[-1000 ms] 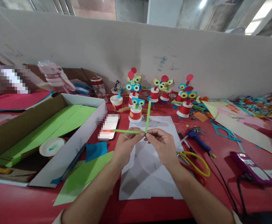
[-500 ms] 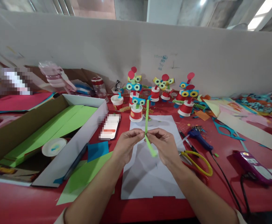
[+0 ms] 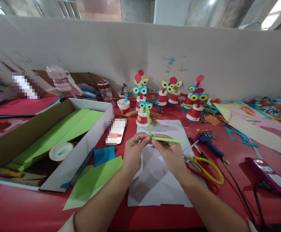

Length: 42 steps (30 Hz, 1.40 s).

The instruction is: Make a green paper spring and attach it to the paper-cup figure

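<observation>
Two narrow green paper strips (image 3: pixel 170 140) meet at a corner between my fingertips, one pointing up and away, the other lying out to the right. My left hand (image 3: pixel 136 149) pinches the joint from the left side. From the right, my right hand (image 3: pixel 168 153) pinches the strips close beside it, the fingertips nearly touching. Both hands hover over a white paper sheet (image 3: pixel 154 193) on the red table. Just beyond them stands a red-and-white cup figure (image 3: pixel 142 118) with a blue eye piece and coiled arms, partly covered by the upright strip.
An open box (image 3: pixel 82 141) with green paper stands left, near a phone (image 3: pixel 116 131) and blue paper (image 3: pixel 104 156). Scissors (image 3: pixel 209 170), a glue gun (image 3: pixel 210 145) and a purple device (image 3: pixel 269 175) lie right. More cup figures (image 3: pixel 194 112) line the back.
The strip that hung down toward me has swung out to the right and now lies nearly level. The other strip leans slightly left. The view has shifted a little.
</observation>
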Available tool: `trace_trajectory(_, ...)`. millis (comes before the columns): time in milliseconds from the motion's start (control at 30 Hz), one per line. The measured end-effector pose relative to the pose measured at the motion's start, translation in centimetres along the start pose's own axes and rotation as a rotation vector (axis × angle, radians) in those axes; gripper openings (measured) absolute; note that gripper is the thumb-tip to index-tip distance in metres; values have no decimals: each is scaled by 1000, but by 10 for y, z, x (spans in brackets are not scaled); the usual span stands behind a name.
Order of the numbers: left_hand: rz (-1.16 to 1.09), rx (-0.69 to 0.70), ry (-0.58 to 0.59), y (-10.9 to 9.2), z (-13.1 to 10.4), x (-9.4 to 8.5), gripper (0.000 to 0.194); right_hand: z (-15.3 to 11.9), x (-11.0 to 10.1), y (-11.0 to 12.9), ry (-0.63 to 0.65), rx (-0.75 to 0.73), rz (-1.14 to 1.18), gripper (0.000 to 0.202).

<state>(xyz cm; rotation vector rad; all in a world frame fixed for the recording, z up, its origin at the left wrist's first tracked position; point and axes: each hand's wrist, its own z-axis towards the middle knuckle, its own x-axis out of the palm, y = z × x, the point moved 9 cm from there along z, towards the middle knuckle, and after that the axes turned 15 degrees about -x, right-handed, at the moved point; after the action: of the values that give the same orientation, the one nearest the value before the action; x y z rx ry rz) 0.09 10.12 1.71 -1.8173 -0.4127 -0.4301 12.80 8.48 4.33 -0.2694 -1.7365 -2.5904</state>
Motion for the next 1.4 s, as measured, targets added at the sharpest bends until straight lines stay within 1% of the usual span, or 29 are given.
trace_trajectory(133,-83,-90,76,11,2,7,18,1,-3,-8,-49,54,59,9)
trace_trajectory(233,-87,-110,118,11,1,10,17,4,-5,-8,-28,47,18,9)
trace_trajectory(300,-44,-101,124,7,1,9,20,6,-7,-8,5,45,-45,11)
trace_trajectory(367,37,-83,119,3,2,8,21,7,-8,-9,43,58,-106,12)
trace_trajectory(467,126,-53,112,-1,3,5,12,8,-10,-10,53,86,-137,10)
trace_trajectory(567,116,-40,112,-1,5,3,12,9,-12,-11,38,109,-134,12)
trace_trajectory(667,90,-54,107,2,6,2,12,10,-12,-9,38,115,-178,13)
trace_trajectory(733,98,-65,104,3,6,3,11,11,-13,-6,49,101,-237,13)
trace_trajectory(833,196,-83,84,4,5,4,10,12,-13,1,80,59,-306,13)
trace_trajectory(900,303,-46,46,1,5,4,10,13,-13,4,105,26,-341,14)
trace_trajectory(1000,446,54,10,-8,4,4,10,15,-14,7,153,-27,-414,14)
trace_trajectory(1067,486,52,1,-8,5,4,12,15,-13,6,184,-42,-423,14)
trace_trajectory(1133,455,16,-16,-5,6,1,12,14,-11,3,192,-43,-383,14)
trace_trajectory(1267,335,-23,-60,-3,6,-5,10,11,-5,1,165,-57,-278,17)
trace_trajectory(1400,204,-58,-60,2,4,-6,8,8,-1,0,172,-63,-251,19)
